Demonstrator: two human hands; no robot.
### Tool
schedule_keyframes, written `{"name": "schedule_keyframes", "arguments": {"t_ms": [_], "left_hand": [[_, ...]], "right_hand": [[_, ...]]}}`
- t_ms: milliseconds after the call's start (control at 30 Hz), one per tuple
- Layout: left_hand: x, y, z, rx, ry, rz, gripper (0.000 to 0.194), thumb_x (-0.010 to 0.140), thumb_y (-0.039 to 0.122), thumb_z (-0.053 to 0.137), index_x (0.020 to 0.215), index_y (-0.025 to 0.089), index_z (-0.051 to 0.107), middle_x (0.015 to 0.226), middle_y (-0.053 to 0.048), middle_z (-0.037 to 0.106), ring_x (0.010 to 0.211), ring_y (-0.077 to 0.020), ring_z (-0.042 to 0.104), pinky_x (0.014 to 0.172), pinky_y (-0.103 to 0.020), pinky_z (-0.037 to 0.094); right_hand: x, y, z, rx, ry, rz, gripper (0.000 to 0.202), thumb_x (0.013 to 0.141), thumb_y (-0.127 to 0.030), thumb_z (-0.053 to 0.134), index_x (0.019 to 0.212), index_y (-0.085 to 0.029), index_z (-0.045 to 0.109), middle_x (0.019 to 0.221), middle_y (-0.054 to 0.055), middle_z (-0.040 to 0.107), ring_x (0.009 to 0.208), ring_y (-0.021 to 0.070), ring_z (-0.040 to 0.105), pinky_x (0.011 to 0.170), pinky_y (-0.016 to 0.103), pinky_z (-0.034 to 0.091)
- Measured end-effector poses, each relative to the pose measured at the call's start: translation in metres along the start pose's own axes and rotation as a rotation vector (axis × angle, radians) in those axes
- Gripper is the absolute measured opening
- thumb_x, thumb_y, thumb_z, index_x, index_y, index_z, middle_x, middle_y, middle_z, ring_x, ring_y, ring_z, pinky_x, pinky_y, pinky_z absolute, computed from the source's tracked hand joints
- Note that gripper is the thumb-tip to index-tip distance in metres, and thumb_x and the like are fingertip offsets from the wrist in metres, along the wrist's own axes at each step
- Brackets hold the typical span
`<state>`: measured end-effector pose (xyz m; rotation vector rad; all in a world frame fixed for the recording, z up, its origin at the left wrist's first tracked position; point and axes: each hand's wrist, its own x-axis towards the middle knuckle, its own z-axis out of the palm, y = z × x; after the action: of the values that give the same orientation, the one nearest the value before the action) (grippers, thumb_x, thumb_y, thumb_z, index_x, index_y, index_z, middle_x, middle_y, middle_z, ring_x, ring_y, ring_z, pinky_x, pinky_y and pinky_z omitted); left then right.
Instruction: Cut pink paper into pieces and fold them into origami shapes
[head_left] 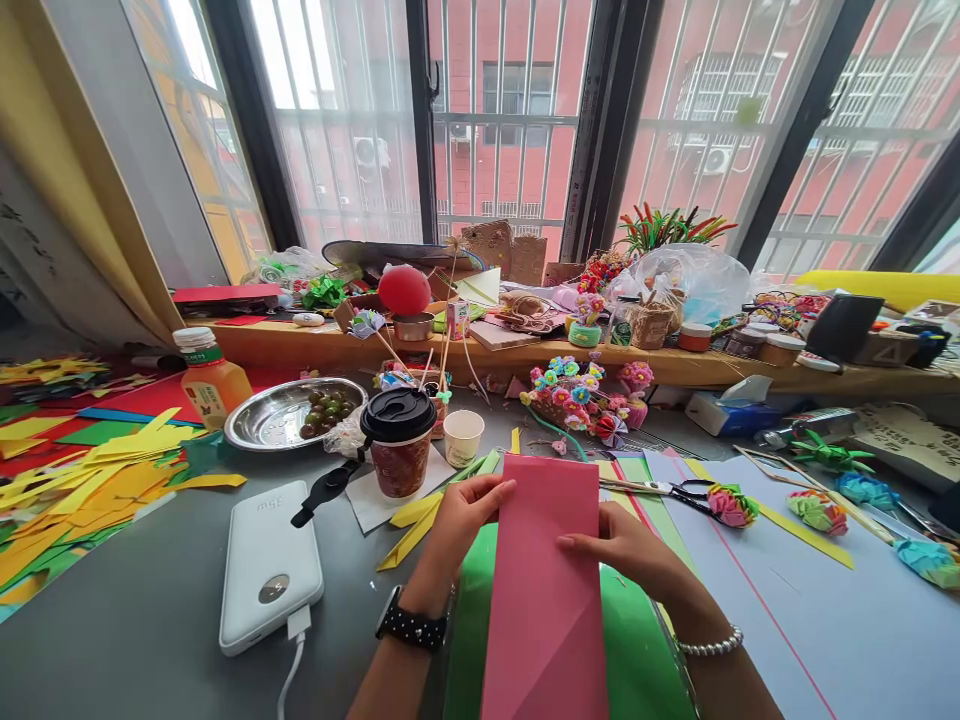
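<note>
A length of pink paper is held by both hands over the middle of the near side of the bench, with a green sheet under it. Its left edge is pinched near the top by the left hand, the thumb laid on the front and the fingers curled behind. Its right edge is gripped a little lower by the right hand, the thumb pressed flat on the front; how the fingers are set behind cannot be told. A slanting crease is shown across the lower part of the paper.

Toward the near left corner a white power bank is laid, with a cable plugged in. Along the left edge, yellow and orange paper pieces are heaped. Near the far edge are set a bottle, a metal dish holding round fruit, a lidded brown cup and a small paper cup. To the right of the pink paper, scissors are laid, their blades pointed leftward, with a folded paper bud just beside the handles. Toward the right edge, white sheets are spread.
</note>
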<state>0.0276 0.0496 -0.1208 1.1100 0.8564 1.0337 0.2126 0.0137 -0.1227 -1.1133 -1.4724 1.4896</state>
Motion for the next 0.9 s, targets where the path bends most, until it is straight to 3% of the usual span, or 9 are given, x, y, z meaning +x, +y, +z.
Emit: {"name": "schedule_keyframes", "arguments": {"t_ms": [233,433,900], "left_hand": [[-0.0014,0.0009,0.0024,0.038,0.061,0.038,0.027,0.060,0.033,0.065,0.076,0.011,0.066,0.069,-0.004,0.065,0.066,-0.0156,0.058,0.061,-0.023,0.046],[0.0014,-0.0029,0.0003,0.012,0.047,0.049,0.027,0.063,0.032,0.064,0.084,0.014,0.066,0.071,-0.002,0.065,0.066,-0.0132,0.057,0.061,-0.020,0.045],[0.0020,-0.0084,0.0024,0.020,0.029,0.015,0.029,0.063,0.033,0.063,0.081,0.011,0.066,0.068,-0.003,0.065,0.064,-0.0141,0.058,0.061,-0.023,0.046]], "right_hand": [[0.0038,-0.0032,0.0003,0.108,0.207,-0.066,0.031,0.063,-0.041,0.061,0.079,-0.015,0.064,0.078,0.005,0.066,0.070,0.0185,0.059,0.057,0.024,0.045],[0.0047,-0.0002,0.0016,0.071,0.152,-0.080,0.023,0.063,-0.037,0.062,0.070,-0.015,0.064,0.067,0.000,0.064,0.060,0.0145,0.056,0.050,0.020,0.041],[0.0025,-0.0056,-0.0014,0.147,0.212,-0.111,0.025,0.067,-0.036,0.060,0.081,-0.016,0.066,0.068,0.001,0.064,0.064,0.0143,0.056,0.055,0.021,0.041]]}}
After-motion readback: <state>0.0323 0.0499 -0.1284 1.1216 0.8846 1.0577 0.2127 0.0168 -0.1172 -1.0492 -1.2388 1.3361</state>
